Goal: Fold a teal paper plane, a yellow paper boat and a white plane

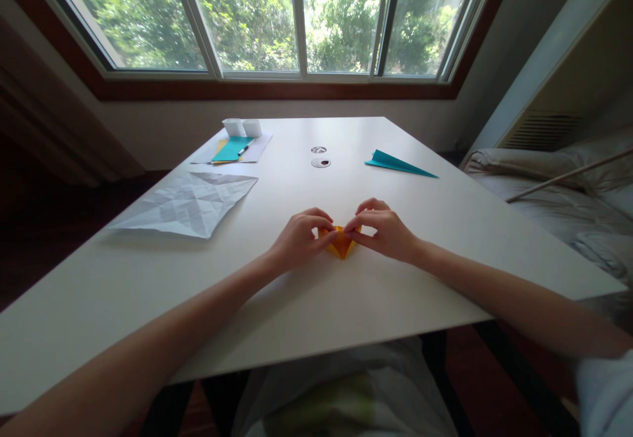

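Both hands are meeting over a small piece of folded orange paper [341,242] near the middle of the white table [306,318]. The left hand [297,240] is pinching the paper's upper left edge between thumb and fingertips, and the right hand [384,231] is pinching the upper right edge the same way, so the two sets of fingertips are almost touching above the fold. Each hand is closed on the paper rather than spread flat, which looks like a grip meant for holding a crease steady from both sides while pressing the piece against the tabletop.

The orange paper is showing as a narrow wedge: its broad end is lying under the fingers and its point is aiming back toward the person, so its long axis is running away from and toward the body rather than across the table. Much of it is hidden by the fingers.

Farther out, a large creased white sheet [190,203] is lying flat to the left. Beyond it, a teal sheet [232,149] with a pen is resting on other papers beside two small white boxes [242,127]. A long teal folded piece [398,163] is lying to the right, its tip pointing right. Two small round things [320,162] are sitting between them.
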Demonstrator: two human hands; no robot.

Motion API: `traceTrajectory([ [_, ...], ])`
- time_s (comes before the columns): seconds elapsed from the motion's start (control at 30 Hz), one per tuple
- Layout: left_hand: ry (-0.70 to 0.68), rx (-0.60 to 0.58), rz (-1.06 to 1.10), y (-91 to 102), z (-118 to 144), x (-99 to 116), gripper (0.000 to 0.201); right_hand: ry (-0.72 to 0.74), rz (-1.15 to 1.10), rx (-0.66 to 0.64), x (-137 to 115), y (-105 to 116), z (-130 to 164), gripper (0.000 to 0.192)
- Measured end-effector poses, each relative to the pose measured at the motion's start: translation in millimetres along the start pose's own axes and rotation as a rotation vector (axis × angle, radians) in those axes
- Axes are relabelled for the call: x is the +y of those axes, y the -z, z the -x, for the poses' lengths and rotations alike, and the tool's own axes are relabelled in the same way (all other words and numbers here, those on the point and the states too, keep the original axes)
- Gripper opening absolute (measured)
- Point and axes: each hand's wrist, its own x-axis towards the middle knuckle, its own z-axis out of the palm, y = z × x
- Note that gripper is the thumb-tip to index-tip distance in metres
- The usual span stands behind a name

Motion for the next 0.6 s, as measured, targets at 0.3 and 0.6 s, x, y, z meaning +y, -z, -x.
traceTrajectory([
  [0.3,0.001,-0.013,0.035,-2.0,-0.8,1.0,0.017,0.039,0.044,-0.013,-1.1,0.2,-2.0,0.013],
  [0.6,0.005,-0.017,0.075,-3.2,-0.2,2.2,0.016,0.041,0.096,-0.028,-1.4,0.7,-3.7,0.012],
])
